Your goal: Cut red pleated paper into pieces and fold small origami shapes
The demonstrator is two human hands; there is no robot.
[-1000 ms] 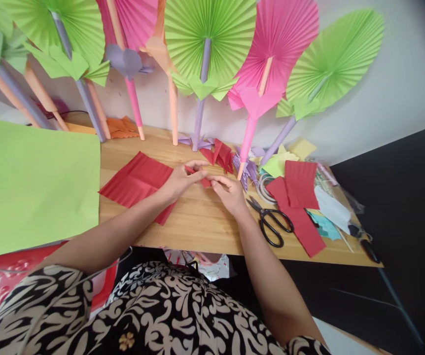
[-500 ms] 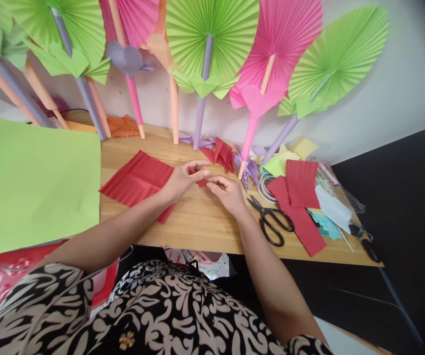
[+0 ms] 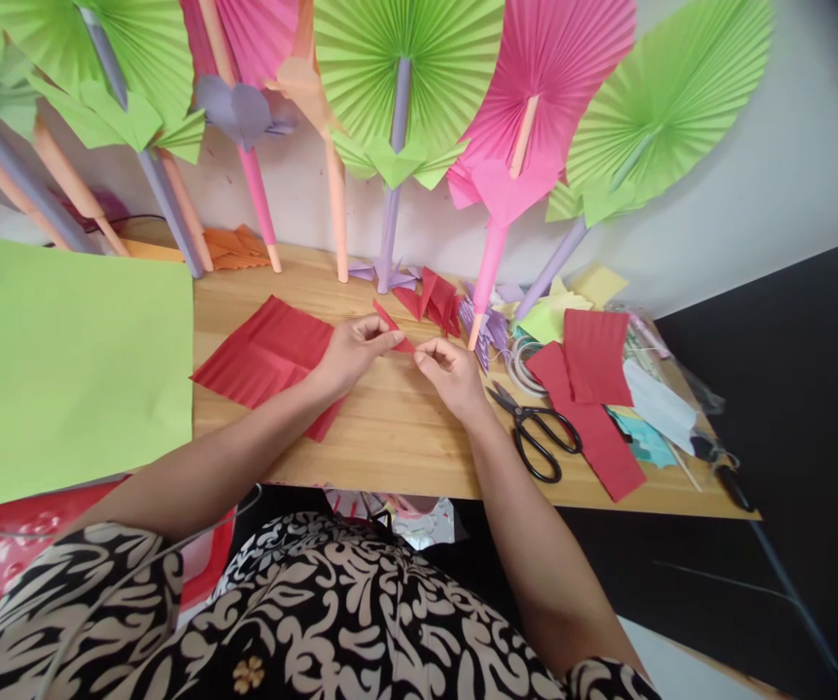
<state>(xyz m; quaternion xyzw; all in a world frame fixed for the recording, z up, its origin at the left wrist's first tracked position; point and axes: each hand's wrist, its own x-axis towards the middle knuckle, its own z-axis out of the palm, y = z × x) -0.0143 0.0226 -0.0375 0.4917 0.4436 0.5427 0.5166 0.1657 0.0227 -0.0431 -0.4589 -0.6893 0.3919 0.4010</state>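
Note:
A small folded piece of red paper (image 3: 388,317) is pinched between my two hands above the middle of the wooden table. My left hand (image 3: 356,352) grips its left side, thumb and fingers pressed together. The lower right corner of the paper lies between the thumb and fingertips of my right hand (image 3: 450,374). Under my left wrist a larger creased red sheet (image 3: 262,355) rests on the table. Several folded red paper pieces (image 3: 437,299) lie just beyond my hands. Black-handled scissors (image 3: 536,428) sit to the right of my right wrist.
Large pleated paper fans, such as the green one (image 3: 408,78), lean on the wall behind the table. A big green sheet (image 3: 69,360) covers the left side. On the right lie red paper strips (image 3: 598,355), a tape roll (image 3: 525,367) and a purple pleated piece (image 3: 488,335).
The small red paper has turned in my hands and more of it shows, with a pointed end up. My left fingers have curled in more. The view has shifted slightly.

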